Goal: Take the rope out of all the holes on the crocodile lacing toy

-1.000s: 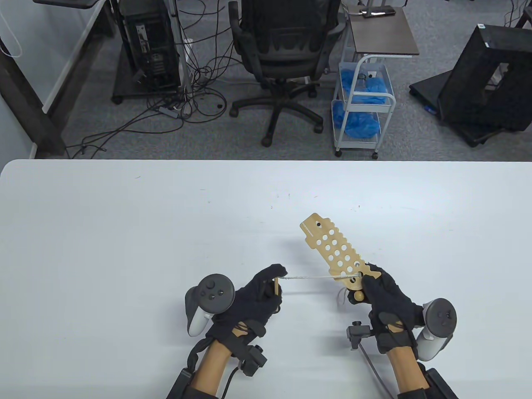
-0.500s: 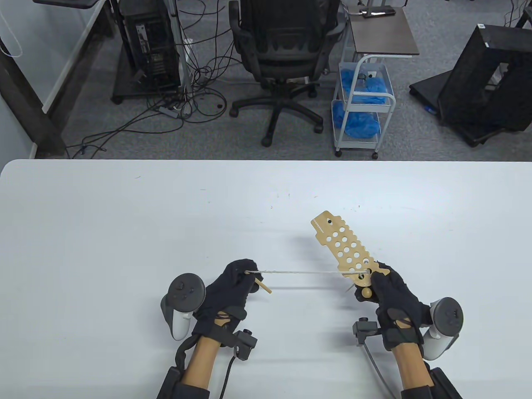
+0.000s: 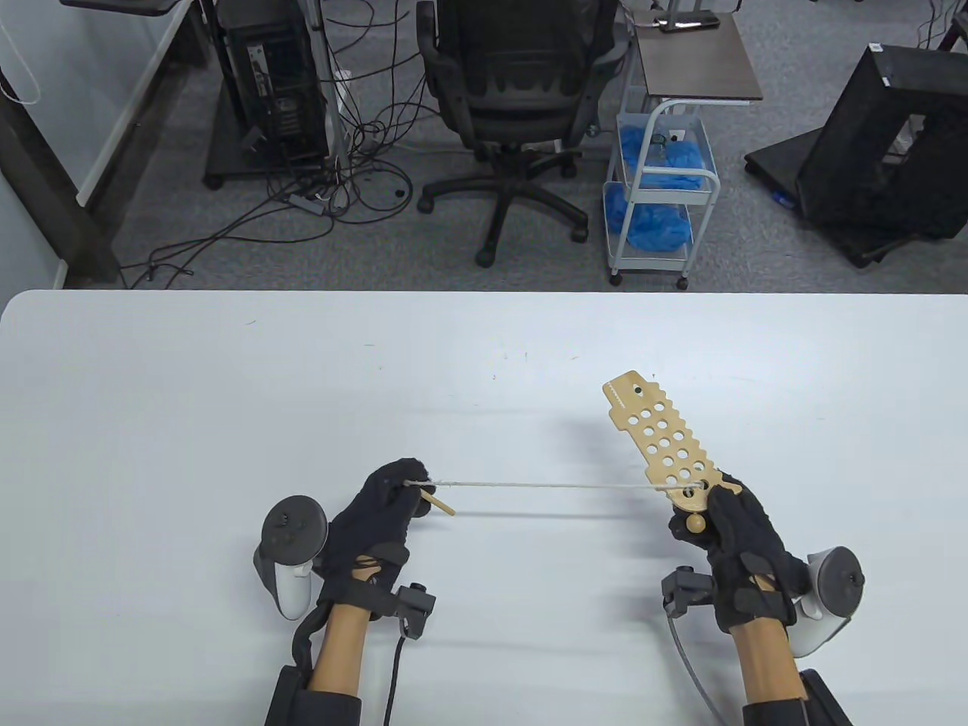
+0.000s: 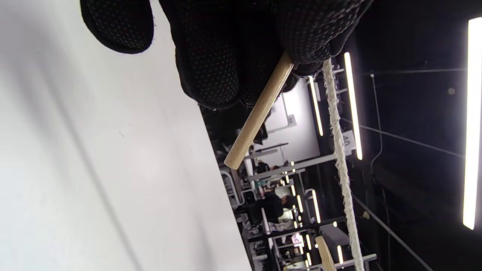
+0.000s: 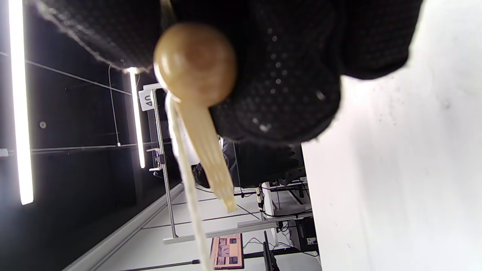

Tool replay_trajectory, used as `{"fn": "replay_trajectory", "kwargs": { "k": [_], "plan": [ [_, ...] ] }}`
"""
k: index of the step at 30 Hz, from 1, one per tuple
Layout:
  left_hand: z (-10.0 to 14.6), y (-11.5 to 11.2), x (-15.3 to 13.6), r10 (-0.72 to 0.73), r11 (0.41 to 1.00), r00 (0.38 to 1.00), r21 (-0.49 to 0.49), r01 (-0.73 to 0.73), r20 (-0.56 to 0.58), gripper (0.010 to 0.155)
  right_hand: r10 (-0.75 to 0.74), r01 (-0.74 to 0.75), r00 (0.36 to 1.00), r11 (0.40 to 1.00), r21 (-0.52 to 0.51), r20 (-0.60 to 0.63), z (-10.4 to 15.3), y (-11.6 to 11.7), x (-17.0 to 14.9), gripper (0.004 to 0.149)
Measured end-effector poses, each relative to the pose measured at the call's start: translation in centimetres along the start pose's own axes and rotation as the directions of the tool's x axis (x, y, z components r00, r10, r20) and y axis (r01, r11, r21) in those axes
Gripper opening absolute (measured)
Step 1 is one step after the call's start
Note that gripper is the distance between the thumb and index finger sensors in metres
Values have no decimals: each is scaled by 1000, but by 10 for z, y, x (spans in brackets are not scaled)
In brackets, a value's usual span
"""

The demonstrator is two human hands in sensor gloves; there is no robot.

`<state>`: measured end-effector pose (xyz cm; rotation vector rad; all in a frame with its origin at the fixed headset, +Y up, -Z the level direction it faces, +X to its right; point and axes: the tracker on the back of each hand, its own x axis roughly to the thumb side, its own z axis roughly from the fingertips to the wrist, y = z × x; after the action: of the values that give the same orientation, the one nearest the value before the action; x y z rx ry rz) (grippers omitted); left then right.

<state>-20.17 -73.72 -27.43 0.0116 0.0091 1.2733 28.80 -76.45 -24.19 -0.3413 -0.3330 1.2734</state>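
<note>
Crocodile lacing toy [image 3: 668, 446]: a flat wooden board dotted with holes, held up over the right half of the counter [image 3: 227, 393], its free end slanting away from the person and its near end in the right hand [image 3: 737, 537].
Rope [image 3: 544, 485]: pale cord stretched in a nearly straight, level line from a hole near the gripped end of the toy across to the left hand [image 3: 382, 510]; all the other holes look bare.
Wooden needle [image 3: 439, 502]: a short stick poking out of the left hand beside the rope end; the left wrist view shows it [image 4: 258, 113] gripped by the gloved fingers [image 4: 211, 56].
Left hand: fingers curled round the rope end and the needle, above the counter's left-centre.
Right hand: curled round the toy's near end; a round wooden knob [image 5: 196, 62] sits against the glove in the right wrist view.
Hands, relative: well apart, with the taut rope between them.
Obstacles: nothing stands on the counter around the rope or the toy; only faint specks mark the surface.
Edges: both hands work near the counter's front edge; the far edge lies well beyond the toy's tip.
Beyond the counter: an office chair [image 3: 522, 98], a wire cart [image 3: 658, 189] with blue bags, a computer tower [image 3: 276, 83] and floor cables.
</note>
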Motion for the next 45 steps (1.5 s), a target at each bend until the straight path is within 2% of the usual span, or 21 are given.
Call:
{"fn": "replay_trajectory", "kwargs": {
  "k": [8, 14, 30, 45],
  "plan": [
    [-1, 11, -5, 34, 999, 999, 35, -34, -6, 45, -138, 134, 990, 985, -108, -33, -2, -18, 0, 51],
    [0, 21, -11, 93, 993, 995, 78, -92, -19, 45, -250, 240, 966, 964, -118, -71, -4, -23, -5, 51],
    [7, 44, -28, 254, 942, 966, 236, -237, -41, 45, -291, 278, 955, 948, -156, -65, -4, -30, -7, 50],
    [12, 57, -41, 355, 892, 933, 323, -317, -65, 46, -449, 426, 891, 876, -225, -64, -3, -41, -11, 50]
  ]
}}
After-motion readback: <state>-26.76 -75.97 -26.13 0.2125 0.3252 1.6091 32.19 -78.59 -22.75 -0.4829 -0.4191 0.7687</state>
